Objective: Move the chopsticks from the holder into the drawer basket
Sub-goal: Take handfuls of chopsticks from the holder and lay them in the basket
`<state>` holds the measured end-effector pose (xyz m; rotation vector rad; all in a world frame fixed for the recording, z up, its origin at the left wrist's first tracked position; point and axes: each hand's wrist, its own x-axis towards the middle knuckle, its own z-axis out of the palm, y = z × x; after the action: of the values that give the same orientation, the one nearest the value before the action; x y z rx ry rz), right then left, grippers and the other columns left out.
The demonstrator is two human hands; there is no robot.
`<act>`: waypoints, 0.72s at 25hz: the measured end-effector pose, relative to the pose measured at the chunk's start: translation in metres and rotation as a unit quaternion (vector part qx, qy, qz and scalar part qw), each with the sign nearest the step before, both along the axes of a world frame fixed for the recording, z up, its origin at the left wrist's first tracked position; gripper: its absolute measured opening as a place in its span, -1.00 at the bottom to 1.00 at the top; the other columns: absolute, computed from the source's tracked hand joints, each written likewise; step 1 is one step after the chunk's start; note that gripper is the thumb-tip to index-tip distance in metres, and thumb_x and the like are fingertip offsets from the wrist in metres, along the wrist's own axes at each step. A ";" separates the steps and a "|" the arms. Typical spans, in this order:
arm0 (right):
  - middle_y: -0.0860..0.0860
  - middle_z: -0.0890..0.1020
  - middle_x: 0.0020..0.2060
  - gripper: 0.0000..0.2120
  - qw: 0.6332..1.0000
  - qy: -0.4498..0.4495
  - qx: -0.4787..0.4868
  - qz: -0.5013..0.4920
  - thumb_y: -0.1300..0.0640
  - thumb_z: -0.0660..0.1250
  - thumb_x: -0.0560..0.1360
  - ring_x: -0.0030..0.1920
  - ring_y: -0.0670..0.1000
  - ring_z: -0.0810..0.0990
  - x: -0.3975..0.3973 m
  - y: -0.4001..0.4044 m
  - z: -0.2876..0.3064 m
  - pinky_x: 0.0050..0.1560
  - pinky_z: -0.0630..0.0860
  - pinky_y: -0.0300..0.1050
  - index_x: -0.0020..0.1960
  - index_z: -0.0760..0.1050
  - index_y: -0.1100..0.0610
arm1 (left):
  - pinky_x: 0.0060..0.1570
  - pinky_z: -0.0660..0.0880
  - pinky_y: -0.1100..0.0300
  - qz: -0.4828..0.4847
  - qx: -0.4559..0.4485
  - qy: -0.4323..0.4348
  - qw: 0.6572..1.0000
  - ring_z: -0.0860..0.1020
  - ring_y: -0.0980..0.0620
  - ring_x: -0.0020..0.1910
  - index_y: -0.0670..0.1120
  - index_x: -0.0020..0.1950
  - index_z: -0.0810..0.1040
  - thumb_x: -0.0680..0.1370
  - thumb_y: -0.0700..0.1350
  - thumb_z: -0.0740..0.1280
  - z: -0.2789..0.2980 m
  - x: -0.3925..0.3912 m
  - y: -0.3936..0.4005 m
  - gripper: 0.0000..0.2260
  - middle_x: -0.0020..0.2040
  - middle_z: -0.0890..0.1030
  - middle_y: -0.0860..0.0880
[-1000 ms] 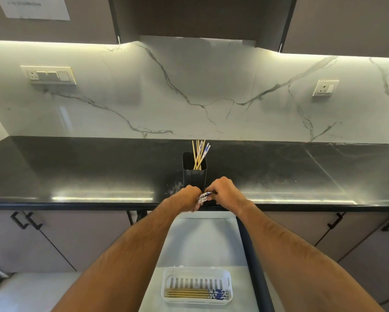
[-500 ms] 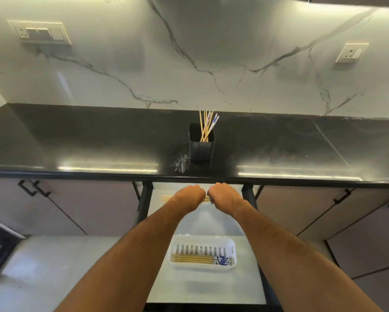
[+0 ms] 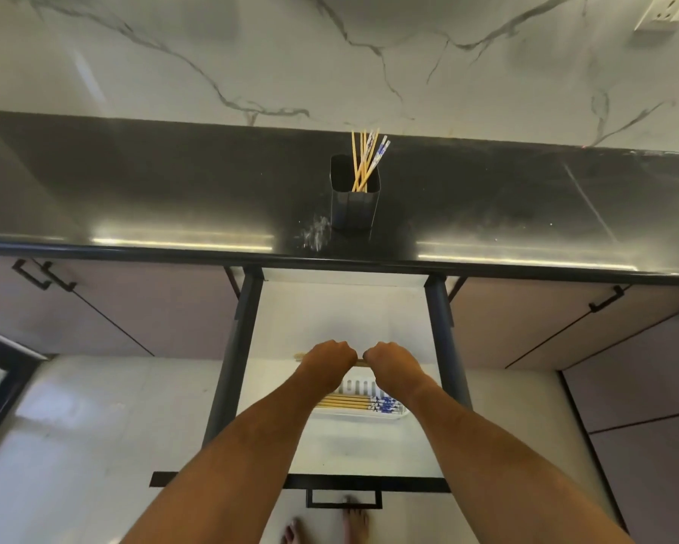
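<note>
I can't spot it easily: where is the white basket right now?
The white basket lies in the open drawer, low in the head view, partly hidden beneath both hands, with chopsticks inside it.

The open drawer (image 3: 341,453) is bounded by two dark side rails (image 3: 231,347) and a front panel (image 3: 302,482). The white basket (image 3: 392,415) is partly covered from above by both hands, left hand (image 3: 328,361) and right hand (image 3: 392,363), held side by side. Bare drawer floor is seen behind and in front of the basket. The countertop (image 3: 133,198) is obstructed only by the holder (image 3: 354,208).
</note>
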<state>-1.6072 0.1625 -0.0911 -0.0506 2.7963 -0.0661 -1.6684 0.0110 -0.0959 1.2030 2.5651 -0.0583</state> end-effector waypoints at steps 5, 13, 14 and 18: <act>0.14 0.70 -0.03 -0.85 1.000 -0.020 -0.010 -0.016 0.21 0.36 0.60 -0.06 0.10 0.69 0.010 -0.001 -0.029 0.04 0.60 -0.11 0.14 0.62 0.20 | -0.04 0.53 0.05 0.033 -0.015 -0.019 0.999 0.64 -0.17 -0.01 -0.19 0.12 0.55 0.53 -0.38 0.35 -0.035 0.017 -0.009 -0.80 0.01 0.65 -0.15; 0.11 0.67 0.06 -0.80 0.999 -0.036 -0.017 -0.010 0.29 0.30 0.58 0.04 0.10 0.65 0.015 0.001 -0.069 0.03 0.54 -0.11 0.17 0.57 0.15 | -0.03 0.51 0.04 0.063 -0.020 -0.049 0.997 0.64 -0.16 -0.03 -0.16 0.11 0.57 0.50 -0.39 0.35 -0.076 0.019 -0.008 -0.77 0.01 0.67 -0.13; 0.10 0.67 0.07 -0.79 0.999 -0.037 -0.017 -0.011 0.29 0.30 0.57 0.05 0.10 0.65 0.013 0.002 -0.073 0.03 0.54 -0.10 0.17 0.57 0.15 | -0.02 0.52 0.03 0.064 -0.020 -0.050 0.996 0.64 -0.16 -0.02 -0.16 0.12 0.57 0.50 -0.38 0.36 -0.081 0.018 -0.007 -0.76 0.02 0.67 -0.13; 0.07 0.67 0.09 -0.76 0.998 -0.053 -0.014 -0.014 0.21 0.40 0.53 0.08 0.10 0.66 0.007 0.004 -0.087 0.10 0.60 -0.03 0.19 0.57 0.10 | 0.01 0.53 0.03 0.065 -0.032 -0.040 0.997 0.64 -0.14 0.01 -0.15 0.15 0.57 0.49 -0.35 0.38 -0.099 0.014 -0.002 -0.74 0.06 0.66 -0.13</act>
<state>-1.6000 0.1667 -0.1783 -0.0136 2.6909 -0.1122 -1.6547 0.0086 -0.1944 0.9939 2.5438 -0.0619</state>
